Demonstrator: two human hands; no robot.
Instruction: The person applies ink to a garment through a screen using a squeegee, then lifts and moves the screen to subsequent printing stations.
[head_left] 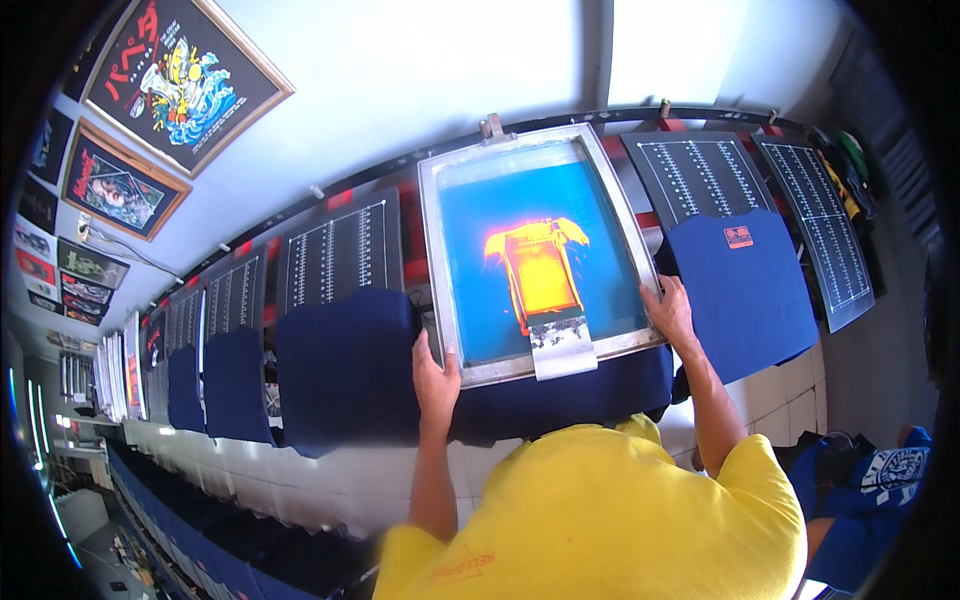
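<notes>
Left hand (437, 382), right hand (673, 316) pinching screen frame (437, 250) at its 7 and 4 o'clock; frame over navy shirt (560, 412); 3 o'clock shirt (745, 300) printed; 8 o'clock shirt (348, 355) seemingly left to do.

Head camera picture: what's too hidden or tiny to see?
In the head view:
How far the navy cloth reaches: the framed screen covers it.
Part of the screen's right edge: the right hand covers it.
Bottom of yellow shirt: cut off by lower edge.
Details of small wall pictures: too tiny.
</notes>
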